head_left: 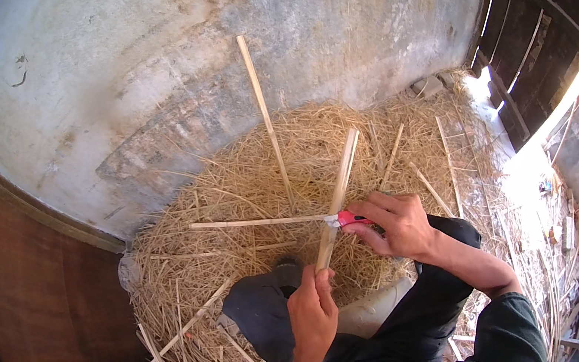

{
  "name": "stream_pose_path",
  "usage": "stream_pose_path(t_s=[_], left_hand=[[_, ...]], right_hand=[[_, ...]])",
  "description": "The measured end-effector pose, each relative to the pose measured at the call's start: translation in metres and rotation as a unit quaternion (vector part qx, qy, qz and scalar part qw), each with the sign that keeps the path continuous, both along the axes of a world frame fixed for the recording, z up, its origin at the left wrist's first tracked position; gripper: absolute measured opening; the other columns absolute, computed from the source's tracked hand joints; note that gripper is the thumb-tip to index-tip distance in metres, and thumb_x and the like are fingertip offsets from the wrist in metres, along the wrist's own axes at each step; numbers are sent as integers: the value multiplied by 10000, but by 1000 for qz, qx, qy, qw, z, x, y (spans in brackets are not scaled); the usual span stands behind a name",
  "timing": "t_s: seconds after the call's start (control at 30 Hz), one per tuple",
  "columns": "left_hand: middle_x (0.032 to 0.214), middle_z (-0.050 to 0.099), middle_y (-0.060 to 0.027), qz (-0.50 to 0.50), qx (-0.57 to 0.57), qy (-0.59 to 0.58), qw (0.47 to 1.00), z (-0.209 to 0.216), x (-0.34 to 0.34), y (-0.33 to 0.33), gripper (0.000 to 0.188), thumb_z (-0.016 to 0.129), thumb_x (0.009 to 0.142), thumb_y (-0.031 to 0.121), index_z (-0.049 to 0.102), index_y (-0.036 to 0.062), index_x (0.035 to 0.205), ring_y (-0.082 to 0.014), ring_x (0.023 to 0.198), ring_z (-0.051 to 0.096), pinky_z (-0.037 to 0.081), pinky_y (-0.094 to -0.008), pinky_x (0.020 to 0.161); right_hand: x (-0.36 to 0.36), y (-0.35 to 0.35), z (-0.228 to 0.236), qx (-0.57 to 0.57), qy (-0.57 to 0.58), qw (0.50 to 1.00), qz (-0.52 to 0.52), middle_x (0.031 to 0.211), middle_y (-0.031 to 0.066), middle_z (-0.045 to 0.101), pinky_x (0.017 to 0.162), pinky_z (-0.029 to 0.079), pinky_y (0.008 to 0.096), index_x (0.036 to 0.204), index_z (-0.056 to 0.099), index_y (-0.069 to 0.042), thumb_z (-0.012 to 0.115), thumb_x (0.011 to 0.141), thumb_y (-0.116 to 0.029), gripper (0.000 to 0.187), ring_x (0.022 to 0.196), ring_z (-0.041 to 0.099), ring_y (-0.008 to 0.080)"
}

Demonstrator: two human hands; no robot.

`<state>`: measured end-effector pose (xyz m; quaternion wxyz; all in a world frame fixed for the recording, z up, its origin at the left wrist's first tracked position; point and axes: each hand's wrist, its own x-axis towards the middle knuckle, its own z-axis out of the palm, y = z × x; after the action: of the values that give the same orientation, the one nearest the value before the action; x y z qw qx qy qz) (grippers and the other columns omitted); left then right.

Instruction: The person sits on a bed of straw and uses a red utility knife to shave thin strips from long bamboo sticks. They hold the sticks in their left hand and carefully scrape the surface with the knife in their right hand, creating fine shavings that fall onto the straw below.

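My left hand [314, 311] is closed around the lower end of a pale bamboo strip [343, 177], which slants up and away to the right. Gripped in my right hand [399, 223] is a knife with a red handle [349, 219], its short pale blade end lying against the strip above my left hand. The fingers of my right hand partly cover the handle. A thin stick [258, 221] lies to the left, its right end by the blade; whether they touch I cannot tell.
Shavings and thin strips [216, 192] cover the floor. A longer stick [261, 103] leans toward the stained wall [357, 28]. My legs [426, 295] are below the strip. A brown panel [37, 294] stands at left, dark boards [533, 9] at right.
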<state>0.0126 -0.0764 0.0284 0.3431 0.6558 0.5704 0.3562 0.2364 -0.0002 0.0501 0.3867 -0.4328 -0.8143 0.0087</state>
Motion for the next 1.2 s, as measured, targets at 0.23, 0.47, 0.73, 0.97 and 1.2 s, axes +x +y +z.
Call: stream_pose_path(t_s=[0.23,0.47,0.73,0.97,1.2], left_hand=[[746,624,-164,8,17,-23,1000,-1,-4,-6,291,479,1182,227,639,-2,1100,-289,635,652,522,-384,631],[766,649,-172,10,7,-16,1000,-2,-12,-16,269,484,1174,200,634,-6,1091,-330,658,673,534,-407,635],[773,677,-195,-40,-81,-1,996,-18,-27,-56,251,523,1151,217,650,15,1070,-423,703,696,529,-489,646],[745,419,67,-42,-212,-196,956,-28,-47,-30,431,409,1212,350,686,20,1216,-30,617,405,359,-226,555],[748,453,27,-89,-281,-300,907,2,-41,0,533,396,1204,446,657,-14,1256,-48,545,407,447,-245,504]], right_hand=[[-1,1,2,26,-8,1000,-15,818,11,658,535,547,364,1124,787,-181,857,914,-275,241,644,708,220],[-2,4,4,57,-15,998,-16,775,10,623,513,533,356,1111,799,-163,860,913,-293,244,603,678,207],[75,55,24,41,114,962,-246,939,173,796,613,584,366,1117,793,-14,742,1031,-213,223,695,752,248],[74,49,16,-159,54,959,-227,961,158,787,739,595,427,1209,774,-64,777,992,-289,313,821,768,299],[72,39,-18,-418,-258,870,-49,1054,174,790,903,584,474,1221,744,-100,819,934,-343,383,1058,750,392]])
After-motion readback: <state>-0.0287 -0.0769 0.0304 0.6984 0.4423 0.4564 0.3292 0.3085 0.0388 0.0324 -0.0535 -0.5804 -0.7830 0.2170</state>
